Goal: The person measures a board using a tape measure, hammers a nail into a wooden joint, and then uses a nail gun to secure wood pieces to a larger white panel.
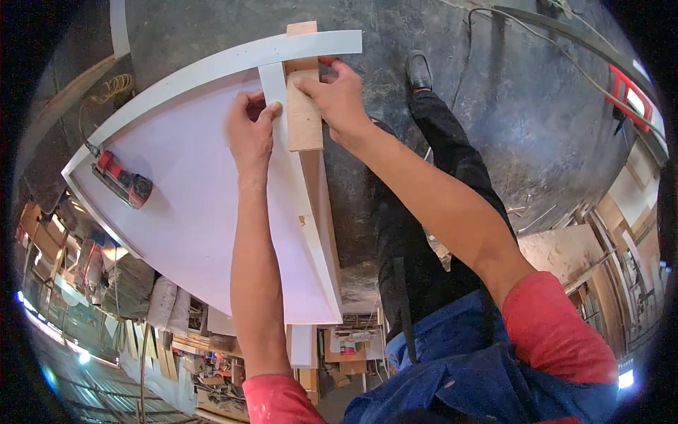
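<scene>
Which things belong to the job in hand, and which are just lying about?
Job:
white strip, left fingers on it
wood block, right fingers on it
curved white frame and panel
red power tool, probably

Lying about, apparently:
red-framed object
wood sheet, right

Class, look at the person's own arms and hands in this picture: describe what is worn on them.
The left hand and right hand are ungloved, and the forearms are uncovered. Both upper arms have short sleeves in red; the left sleeve shows a few pale specks, and the right sleeve ends near the elbow.
</scene>
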Demonstrator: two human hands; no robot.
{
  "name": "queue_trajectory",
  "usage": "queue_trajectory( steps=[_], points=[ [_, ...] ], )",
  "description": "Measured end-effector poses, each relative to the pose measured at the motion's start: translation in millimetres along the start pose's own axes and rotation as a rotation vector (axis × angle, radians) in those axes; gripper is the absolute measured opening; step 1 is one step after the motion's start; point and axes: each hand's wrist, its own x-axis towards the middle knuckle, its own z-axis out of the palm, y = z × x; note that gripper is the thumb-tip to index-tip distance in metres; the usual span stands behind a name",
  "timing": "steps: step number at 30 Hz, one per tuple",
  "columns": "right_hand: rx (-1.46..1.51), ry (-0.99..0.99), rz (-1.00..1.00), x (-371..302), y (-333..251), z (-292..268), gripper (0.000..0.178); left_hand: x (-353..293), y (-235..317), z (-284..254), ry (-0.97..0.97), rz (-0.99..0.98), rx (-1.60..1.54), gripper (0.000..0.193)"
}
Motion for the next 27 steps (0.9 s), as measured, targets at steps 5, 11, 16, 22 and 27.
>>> queue_trajectory(
  steps=[5, 11, 16, 22, 27],
  points=[
    [0.083, 0.05, 0.013, -5, -1, 6, 0.045, -7, -1, 8, 0.083, -0.041, -0.102, 0.019],
    [-0.034, 0.031, -0.006, -5, -2, 8, 0.059, -11, -4, 13, 0.176, 0.061, 0.051, 0.021],
    [-0.025, 0.028, 0.056, -4, -8, 8, 0.061, -19, -3, 23, 0.264, 0.104, 0.222, 0.025],
    [0.029, 0.044, 0.146, -14, -10, -11, 0.05, -27, 6, 27, 0.391, -0.038, 0.349, 0.054],
    [-0.256, -0.11, 0.337, -49, -35, -76, 0.053, -32, 27, 36, 0.521, -0.301, 0.315, 0.097]
  ],
)
